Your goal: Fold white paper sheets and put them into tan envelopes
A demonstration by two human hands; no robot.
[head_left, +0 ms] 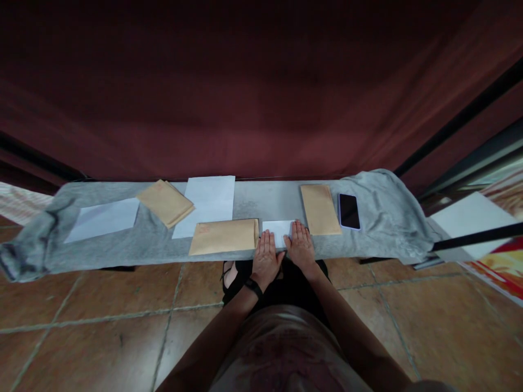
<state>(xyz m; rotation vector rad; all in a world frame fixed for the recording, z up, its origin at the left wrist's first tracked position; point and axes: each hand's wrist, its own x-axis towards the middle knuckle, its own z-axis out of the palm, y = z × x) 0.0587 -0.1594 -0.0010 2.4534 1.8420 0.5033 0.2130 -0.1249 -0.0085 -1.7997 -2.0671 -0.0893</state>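
Observation:
A small white piece of paper (279,231), apparently folded, lies flat at the front edge of the cloth-covered table. My left hand (266,258) rests palm down on its left side, fingers stretched out. On its right side my right hand (300,245) lies flat too, fingers extended. Left of the paper is a brown envelope (224,237) with faint red print, close to my left fingertips. Just past my right hand another brown envelope (321,209) lies at a slant. The paper under my palms and fingers is hidden.
Grey cloth (265,201) covers the narrow table. White sheets (212,198) and more brown envelopes (165,202) lie to the left, with another white sheet (104,219) farther out. A phone (349,211) lies at the right. Behind hangs a dark red curtain (261,109).

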